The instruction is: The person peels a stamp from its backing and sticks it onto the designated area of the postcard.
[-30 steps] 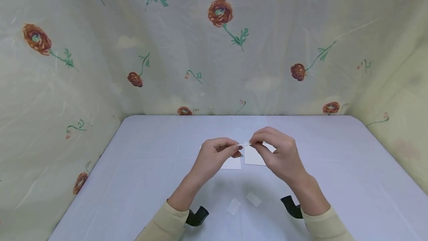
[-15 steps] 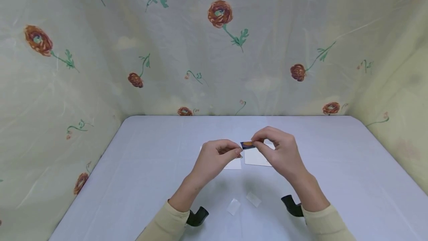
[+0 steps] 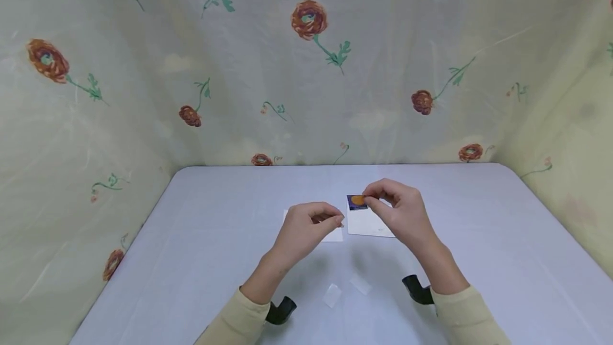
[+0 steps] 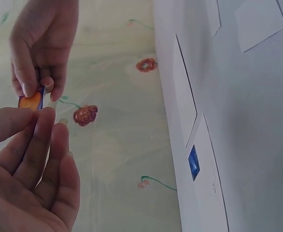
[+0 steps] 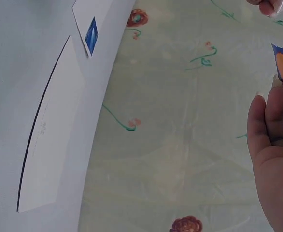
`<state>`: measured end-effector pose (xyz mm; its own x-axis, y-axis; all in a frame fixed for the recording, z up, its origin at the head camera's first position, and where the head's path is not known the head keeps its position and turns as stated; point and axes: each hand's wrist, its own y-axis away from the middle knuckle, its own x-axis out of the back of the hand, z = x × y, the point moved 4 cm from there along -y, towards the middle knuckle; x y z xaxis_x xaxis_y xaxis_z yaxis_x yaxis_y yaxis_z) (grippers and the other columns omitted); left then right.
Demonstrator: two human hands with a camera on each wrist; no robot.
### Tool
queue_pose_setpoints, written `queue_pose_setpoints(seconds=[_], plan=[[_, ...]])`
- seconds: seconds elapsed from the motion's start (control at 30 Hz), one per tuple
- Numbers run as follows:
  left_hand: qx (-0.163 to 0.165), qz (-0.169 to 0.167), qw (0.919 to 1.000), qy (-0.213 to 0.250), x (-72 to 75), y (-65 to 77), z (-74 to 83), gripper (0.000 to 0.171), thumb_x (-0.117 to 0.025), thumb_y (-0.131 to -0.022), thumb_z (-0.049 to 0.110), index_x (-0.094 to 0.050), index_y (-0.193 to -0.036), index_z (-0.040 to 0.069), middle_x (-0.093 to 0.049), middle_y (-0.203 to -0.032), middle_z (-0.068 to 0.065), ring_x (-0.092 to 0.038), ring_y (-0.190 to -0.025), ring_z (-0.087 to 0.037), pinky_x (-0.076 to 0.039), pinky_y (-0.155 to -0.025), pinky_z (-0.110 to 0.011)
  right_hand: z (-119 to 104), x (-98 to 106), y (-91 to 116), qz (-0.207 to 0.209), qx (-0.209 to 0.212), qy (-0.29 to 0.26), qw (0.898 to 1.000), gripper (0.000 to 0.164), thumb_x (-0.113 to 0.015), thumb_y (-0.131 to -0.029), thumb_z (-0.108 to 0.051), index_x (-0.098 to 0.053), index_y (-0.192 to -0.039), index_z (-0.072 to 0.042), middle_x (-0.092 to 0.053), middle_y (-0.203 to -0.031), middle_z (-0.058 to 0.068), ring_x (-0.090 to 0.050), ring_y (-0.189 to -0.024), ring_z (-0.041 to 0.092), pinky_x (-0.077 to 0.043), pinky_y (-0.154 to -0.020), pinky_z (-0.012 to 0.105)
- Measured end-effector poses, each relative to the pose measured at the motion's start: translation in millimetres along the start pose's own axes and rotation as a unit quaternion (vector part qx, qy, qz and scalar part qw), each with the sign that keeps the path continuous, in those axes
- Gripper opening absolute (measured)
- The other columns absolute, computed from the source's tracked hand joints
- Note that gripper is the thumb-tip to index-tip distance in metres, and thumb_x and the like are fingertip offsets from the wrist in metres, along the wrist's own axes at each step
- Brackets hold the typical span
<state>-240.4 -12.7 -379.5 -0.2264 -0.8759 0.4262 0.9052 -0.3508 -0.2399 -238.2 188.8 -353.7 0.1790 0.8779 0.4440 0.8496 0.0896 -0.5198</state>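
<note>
My right hand [image 3: 399, 209] pinches a small postage stamp [image 3: 356, 202], dark blue with an orange oval, by its right edge. It is raised and overlaps the right white envelope [image 3: 371, 223] in the head view. My left hand [image 3: 306, 222] is up beside it, thumb against a bent index finger, with nothing visible between them. A gap separates the left fingertips from the stamp in the head view. Partly hidden under the left hand lies another white envelope [image 3: 333, 235]. The left wrist view shows a blue stamp [image 4: 194, 163] at that envelope's corner.
Two small whitish paper pieces [image 3: 332, 295] lie on the white table [image 3: 215, 238] between the forearms. Black wrist mounts [image 3: 281, 310] stick out near both sleeves. A flowered curtain [image 3: 239, 68] closes in the table's back and sides.
Earlier both hands met at the stamp, seen edge-on as a thin white strip. The stamp has since turned its printed face toward the head camera, and the left fingertips have come away from it.
</note>
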Motion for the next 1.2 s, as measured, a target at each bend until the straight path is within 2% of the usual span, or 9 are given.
queue_pose_setpoints(seconds=[0.17, 0.4, 0.6, 0.83, 1.03, 1.2], plan=[[-0.005, 0.002, 0.999, -0.044, -2.6, -1.9, -0.5, 0.01, -0.07, -0.093, 0.028, -0.077, -0.097, 0.021, -0.075, -0.09, 0.009, -0.063, -0.076, -0.006, -0.054, -0.062, -0.024, 4, 4, 0, 0.002, -0.02, 0.018, 1.0, 0.006, -0.07, -0.091, -0.004, -0.072, -0.092, -0.009, -0.073, -0.09, 0.003, -0.063, -0.082, 0.006, -0.048, -0.087, 0.009], [-0.028, -0.003, 0.9911, -0.13, -4.9, -6.1, -0.6, 0.011, -0.071, -0.093, 0.027, -0.078, -0.098, 0.021, -0.075, -0.095, 0.012, -0.064, -0.082, -0.004, -0.052, -0.071, -0.021, 11, 11, 1, 0.003, -0.071, 0.046, 0.996, 0.003, -0.068, -0.093, -0.009, -0.071, -0.095, -0.009, -0.072, -0.094, 0.005, -0.063, -0.085, 0.012, -0.049, -0.082, 0.009], [-0.023, -0.033, 0.991, -0.128, -9.7, -8.2, -4.1, 0.012, -0.071, -0.093, 0.025, -0.078, -0.1, 0.02, -0.075, -0.097, 0.011, -0.064, -0.085, -0.004, -0.052, -0.076, -0.023, 18, 15, 1, -0.011, -0.122, 0.048, 0.991, 0.006, -0.066, -0.094, -0.01, -0.07, -0.098, -0.009, -0.07, -0.097, 0.009, -0.059, -0.084, 0.021, -0.052, -0.071, 0.018], [-0.02, -0.062, 0.9897, -0.127, -17.3, -10.0, -9.2, 0.011, -0.069, -0.094, 0.027, -0.077, -0.1, 0.023, -0.072, -0.093, 0.015, -0.063, -0.09, -0.002, -0.052, -0.083, -0.027, 21, 17, 0, -0.025, -0.145, 0.051, 0.988, 0.007, -0.066, -0.095, -0.012, -0.069, -0.1, -0.01, -0.07, -0.099, 0.009, -0.059, -0.086, 0.023, -0.053, -0.073, 0.022], [-0.012, -0.097, 0.9815, -0.165, -25.5, -13.2, -11.0, 0.012, -0.068, -0.094, 0.027, -0.077, -0.101, 0.025, -0.07, -0.094, 0.017, -0.062, -0.094, -0.005, -0.049, -0.081, -0.025, 22, 22, 0, -0.023, -0.15, 0.049, 0.987, 0.007, -0.066, -0.095, -0.014, -0.07, -0.098, -0.009, -0.07, -0.098, 0.01, -0.057, -0.085, 0.023, -0.051, -0.073, 0.024], [-0.001, -0.116, 0.973, -0.199, -34.6, -16.0, -19.1, 0.013, -0.067, -0.094, 0.029, -0.077, -0.102, 0.026, -0.07, -0.096, 0.017, -0.064, -0.099, -0.01, -0.049, -0.08, -0.024, 27, 25, -1, -0.026, -0.163, 0.045, 0.985, 0.009, -0.066, -0.094, -0.015, -0.07, -0.098, -0.008, -0.069, -0.098, 0.011, -0.055, -0.085, 0.024, -0.05, -0.072, 0.025]])
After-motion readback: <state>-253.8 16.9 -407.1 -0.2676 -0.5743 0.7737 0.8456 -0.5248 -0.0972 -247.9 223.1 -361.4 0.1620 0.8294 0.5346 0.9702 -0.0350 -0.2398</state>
